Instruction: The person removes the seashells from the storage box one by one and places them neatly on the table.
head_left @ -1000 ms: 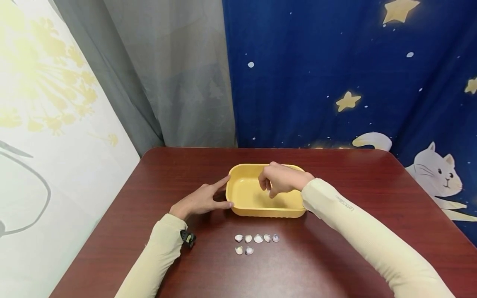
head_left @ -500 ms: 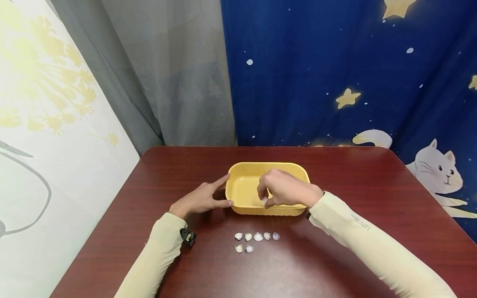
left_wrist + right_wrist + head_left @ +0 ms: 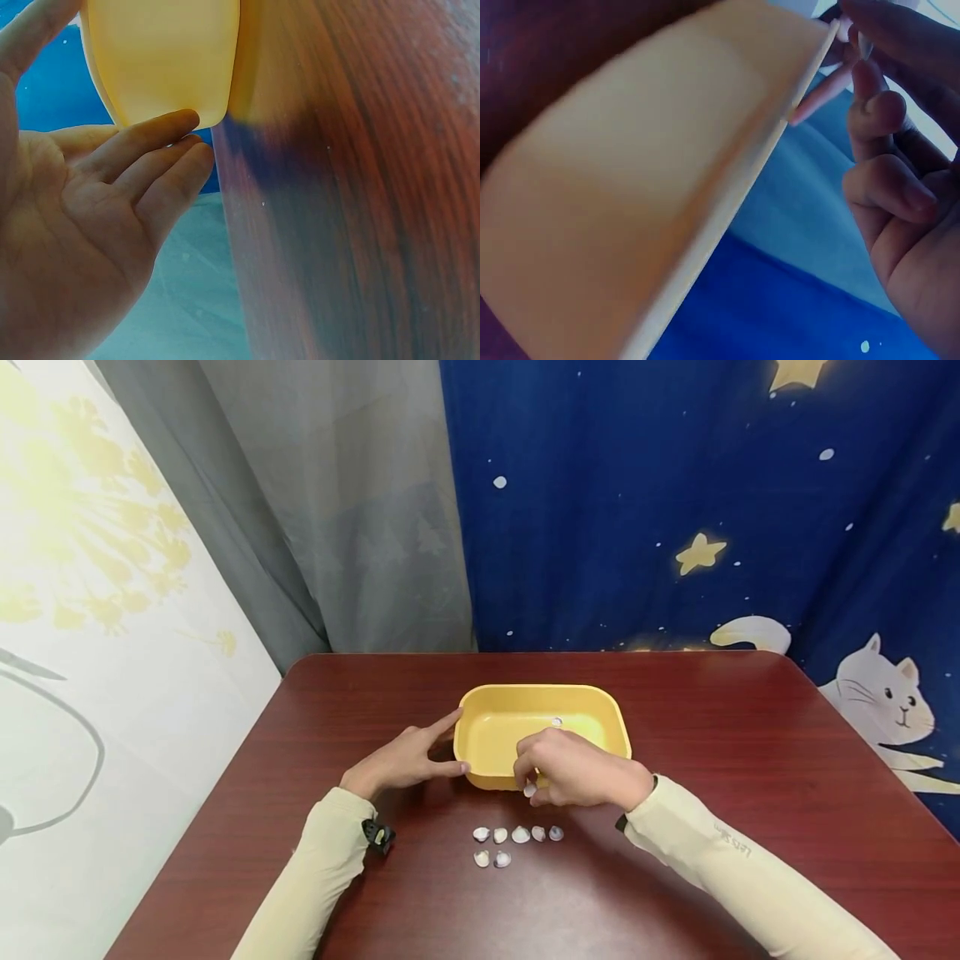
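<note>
A yellow plastic basin (image 3: 487,739) stands on the table in the head view. My left hand (image 3: 405,762) rests against its left end with thumb and fingers spread and fairly straight; the left wrist view shows the fingers (image 3: 169,135) touching the wall. My right hand (image 3: 573,768) is over the basin's near rim, pinching a small white seashell (image 3: 530,790) between thumb and fingertips. In the right wrist view that shell (image 3: 865,45) shows edge-on, the other fingers curled. One more shell (image 3: 557,722) lies inside the basin; part of the floor is hidden by the right hand.
In front of the basin, several shells lie in two rows on the table: a longer back row (image 3: 520,834) and a front row of two (image 3: 492,859). The dark red table (image 3: 360,693) ends at curtains behind. A black wrist strap (image 3: 378,835) sits on the left sleeve.
My right hand has come toward me from inside the basin to its near rim, carrying the pinched shell. A shell inside the basin is now uncovered. The left hand stays put.
</note>
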The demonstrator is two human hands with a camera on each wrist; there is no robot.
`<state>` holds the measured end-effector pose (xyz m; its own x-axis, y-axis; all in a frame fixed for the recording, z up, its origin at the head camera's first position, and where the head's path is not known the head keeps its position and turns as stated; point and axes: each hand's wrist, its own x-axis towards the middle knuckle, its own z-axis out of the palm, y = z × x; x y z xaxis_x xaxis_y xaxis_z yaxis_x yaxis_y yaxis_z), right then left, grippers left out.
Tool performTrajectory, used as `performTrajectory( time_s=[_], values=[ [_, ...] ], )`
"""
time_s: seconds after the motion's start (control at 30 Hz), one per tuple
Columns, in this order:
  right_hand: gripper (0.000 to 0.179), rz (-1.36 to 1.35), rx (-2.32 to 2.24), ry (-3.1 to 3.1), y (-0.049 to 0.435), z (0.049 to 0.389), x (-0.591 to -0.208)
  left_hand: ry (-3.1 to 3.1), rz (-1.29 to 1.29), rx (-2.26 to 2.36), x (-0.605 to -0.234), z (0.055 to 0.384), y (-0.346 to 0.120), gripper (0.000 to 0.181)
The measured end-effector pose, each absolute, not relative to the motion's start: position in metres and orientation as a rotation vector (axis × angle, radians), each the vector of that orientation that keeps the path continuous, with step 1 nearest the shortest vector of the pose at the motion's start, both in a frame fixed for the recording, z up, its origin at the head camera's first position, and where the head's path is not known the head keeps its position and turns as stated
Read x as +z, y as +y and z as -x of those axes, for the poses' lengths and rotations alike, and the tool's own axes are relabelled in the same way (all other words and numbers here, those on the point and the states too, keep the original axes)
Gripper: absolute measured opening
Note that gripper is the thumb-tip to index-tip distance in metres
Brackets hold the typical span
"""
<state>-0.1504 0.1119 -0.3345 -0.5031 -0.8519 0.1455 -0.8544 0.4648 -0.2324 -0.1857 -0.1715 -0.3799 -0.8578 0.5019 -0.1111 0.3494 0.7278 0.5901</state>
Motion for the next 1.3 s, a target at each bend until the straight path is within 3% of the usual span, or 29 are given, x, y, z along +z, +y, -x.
performTrajectory(
  time_s=[0.43,1.3],
  values=[
    [0.022,-1.565,0.473,-2.871,0.102,0.128,-0.357,2.681,-0.667,0.844,-0.38,0.186,-0.171,0.1],
    [0.026,-1.584,0.303,-2.884,0.095,0.116,-0.387,2.667,-0.657,0.854,-0.38,0.184,-0.17,0.1]
  ],
)
